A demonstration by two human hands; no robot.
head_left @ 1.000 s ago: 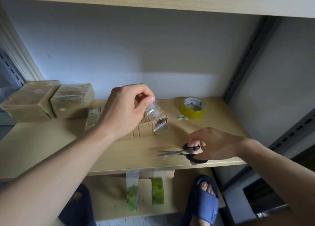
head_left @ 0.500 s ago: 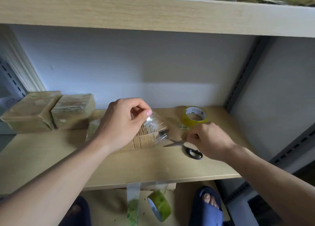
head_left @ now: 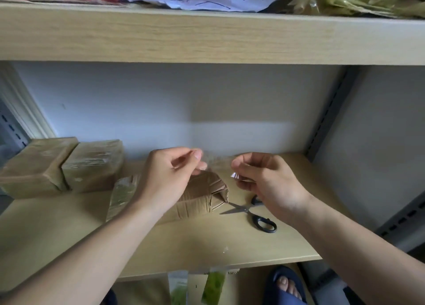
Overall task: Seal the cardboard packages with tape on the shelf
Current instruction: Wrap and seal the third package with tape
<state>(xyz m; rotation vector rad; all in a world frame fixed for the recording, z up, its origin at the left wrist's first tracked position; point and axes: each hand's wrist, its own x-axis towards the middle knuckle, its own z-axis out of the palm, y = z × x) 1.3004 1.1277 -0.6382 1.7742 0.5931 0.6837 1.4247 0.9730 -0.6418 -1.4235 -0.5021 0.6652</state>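
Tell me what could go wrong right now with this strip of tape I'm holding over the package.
The clear tape strip is stretched between the left hand and right hand; if it slackens, it may fold and stick to itself. The cardboard package has a raised end flap that could leave wrinkles. The scissors lie near the right wrist and might get knocked.

A light wooden shelf (head_left: 207, 249) spans the lower half of the frame. On it, at far left, two taped packages (head_left: 62, 164) sit side by side, touching. Near the middle lies a brown cardboard package (head_left: 197, 201), with black-handled scissors (head_left: 253, 212) just to its right, blades pointing toward it
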